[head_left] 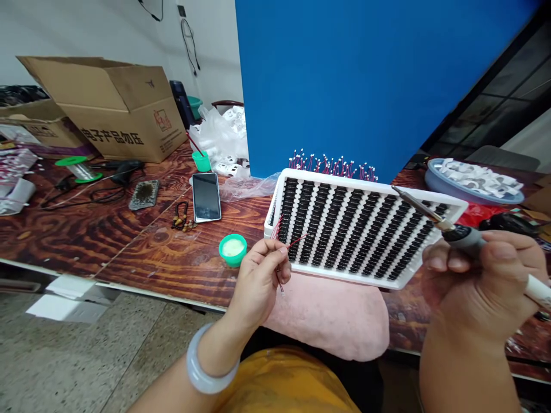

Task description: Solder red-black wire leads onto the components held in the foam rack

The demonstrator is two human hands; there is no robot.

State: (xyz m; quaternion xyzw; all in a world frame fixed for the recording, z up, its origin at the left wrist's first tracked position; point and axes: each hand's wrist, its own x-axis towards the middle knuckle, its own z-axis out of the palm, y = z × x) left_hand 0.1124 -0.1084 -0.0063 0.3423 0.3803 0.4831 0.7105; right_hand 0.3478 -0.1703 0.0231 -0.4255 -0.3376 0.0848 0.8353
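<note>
My left hand (263,269) pinches a thin red and black wire (298,240) at the near left corner of a white tray (331,277). Rows of small black round parts (331,226) fill the tray, split by white strips. Several thin red wires also rise from its left edge. In my right hand (482,269) is a soldering iron (462,235), its metal tip pointing up and left above the tray's right part. Under the tray's front edge lies a pink cushion (327,312).
Left of the tray are a green cup of pale paste (233,250), a phone (206,197), a bead bracelet (183,218) and a solder spool (80,169). A cardboard box (116,109) stands behind. A blue panel (340,80) rises at the back; a blue basin (476,182) sits right.
</note>
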